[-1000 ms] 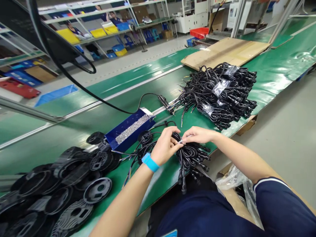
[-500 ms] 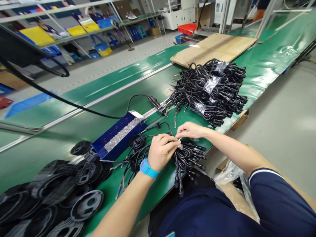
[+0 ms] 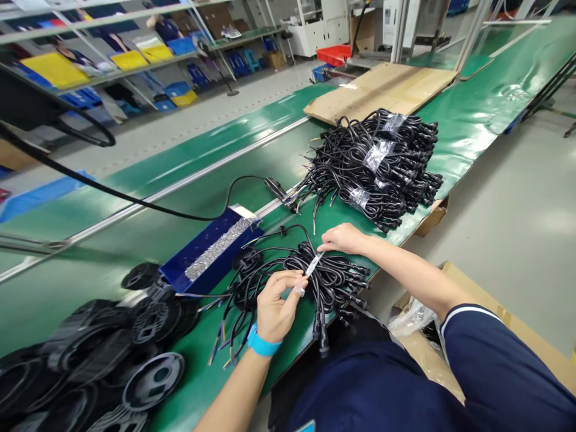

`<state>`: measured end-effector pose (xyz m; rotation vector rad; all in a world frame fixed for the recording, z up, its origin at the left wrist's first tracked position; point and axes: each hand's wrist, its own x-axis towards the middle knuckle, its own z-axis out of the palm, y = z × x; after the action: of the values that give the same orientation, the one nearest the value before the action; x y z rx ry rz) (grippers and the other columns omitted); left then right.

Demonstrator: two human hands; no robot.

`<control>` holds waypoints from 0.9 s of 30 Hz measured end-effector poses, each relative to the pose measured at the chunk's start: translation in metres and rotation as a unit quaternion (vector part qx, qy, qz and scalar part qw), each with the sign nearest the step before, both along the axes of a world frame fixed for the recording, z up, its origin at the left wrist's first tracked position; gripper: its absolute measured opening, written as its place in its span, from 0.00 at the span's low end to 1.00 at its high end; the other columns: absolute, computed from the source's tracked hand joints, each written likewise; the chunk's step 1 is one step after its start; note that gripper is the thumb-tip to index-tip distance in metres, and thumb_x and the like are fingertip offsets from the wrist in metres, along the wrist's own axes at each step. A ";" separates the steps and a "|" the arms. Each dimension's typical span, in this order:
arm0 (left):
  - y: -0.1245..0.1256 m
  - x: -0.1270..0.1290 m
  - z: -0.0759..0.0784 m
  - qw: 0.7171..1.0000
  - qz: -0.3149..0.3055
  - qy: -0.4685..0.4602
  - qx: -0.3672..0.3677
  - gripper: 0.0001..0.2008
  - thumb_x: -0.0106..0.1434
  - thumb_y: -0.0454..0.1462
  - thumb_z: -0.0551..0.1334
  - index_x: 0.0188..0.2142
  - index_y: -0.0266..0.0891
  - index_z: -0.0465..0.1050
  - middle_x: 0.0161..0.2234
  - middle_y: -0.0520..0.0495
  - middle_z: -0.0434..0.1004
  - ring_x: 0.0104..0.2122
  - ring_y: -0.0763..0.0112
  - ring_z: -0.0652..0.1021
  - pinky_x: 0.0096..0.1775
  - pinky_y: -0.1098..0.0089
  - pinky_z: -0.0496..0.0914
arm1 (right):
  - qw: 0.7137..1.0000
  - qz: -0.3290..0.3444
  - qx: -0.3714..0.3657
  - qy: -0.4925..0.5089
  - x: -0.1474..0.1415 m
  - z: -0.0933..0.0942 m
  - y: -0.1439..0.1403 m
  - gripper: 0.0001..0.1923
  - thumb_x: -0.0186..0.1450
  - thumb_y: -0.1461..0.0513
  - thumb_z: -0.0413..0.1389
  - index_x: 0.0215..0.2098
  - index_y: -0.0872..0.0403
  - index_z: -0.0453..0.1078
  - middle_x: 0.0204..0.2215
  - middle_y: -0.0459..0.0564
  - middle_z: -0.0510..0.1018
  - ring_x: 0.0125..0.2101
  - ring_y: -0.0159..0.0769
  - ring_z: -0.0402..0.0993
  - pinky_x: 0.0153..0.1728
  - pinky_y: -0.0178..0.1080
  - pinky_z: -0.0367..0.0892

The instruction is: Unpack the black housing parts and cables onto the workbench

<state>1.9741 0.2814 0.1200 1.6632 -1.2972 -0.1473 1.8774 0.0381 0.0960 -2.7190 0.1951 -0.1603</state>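
My left hand (image 3: pixel 275 306) and right hand (image 3: pixel 342 239) each pinch an end of the clear tape strip (image 3: pixel 310 267) across the black cable bundle (image 3: pixel 315 279) on the counter (image 3: pixel 216 354). It looks half unwrapped; taped bundles (image 3: pixel 378 165) wait beyond.

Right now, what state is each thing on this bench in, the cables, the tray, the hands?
Left hand: pinching one end of the clear tape strip.
Right hand: holding the strip's other end, resting on the cable bundle.
Cable bundle: coiled, strip partly peeled off.
Far cable pile: bundles taped shut, stacked.
Blue tray: open, holding small metal parts.
Black round housings: heaped loosely.
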 end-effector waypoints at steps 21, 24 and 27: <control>-0.072 0.001 0.048 0.954 -0.058 -0.102 0.275 0.10 0.64 0.37 0.57 0.36 0.43 0.79 0.33 0.49 0.83 0.34 0.60 0.81 0.36 0.65 0.69 | 0.931 0.063 0.356 -0.042 -0.032 0.098 0.024 0.20 0.70 0.51 0.50 0.32 0.56 0.73 0.27 0.47 0.74 0.28 0.30 0.66 0.32 0.33 0.59; -0.067 0.001 0.048 0.963 -0.044 -0.065 0.257 0.13 0.65 0.43 0.58 0.37 0.42 0.81 0.33 0.47 0.84 0.34 0.60 0.81 0.37 0.65 0.70 | 0.868 0.059 0.477 -0.123 -0.014 0.099 0.024 0.19 0.71 0.50 0.48 0.41 0.56 0.71 0.34 0.49 0.76 0.33 0.31 0.70 0.35 0.33 0.64; -0.066 0.001 0.045 0.969 -0.002 0.010 0.248 0.18 0.67 0.47 0.56 0.36 0.41 0.80 0.30 0.48 0.83 0.32 0.62 0.81 0.37 0.66 0.70 | 0.846 -0.045 0.473 -0.242 -0.015 0.093 0.025 0.18 0.69 0.50 0.52 0.51 0.52 0.65 0.44 0.50 0.75 0.33 0.29 0.70 0.31 0.31 0.65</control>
<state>1.9755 0.2154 0.1653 2.0695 -1.3162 -0.5258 1.8627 0.0632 0.1888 -1.6163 0.1838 -0.5934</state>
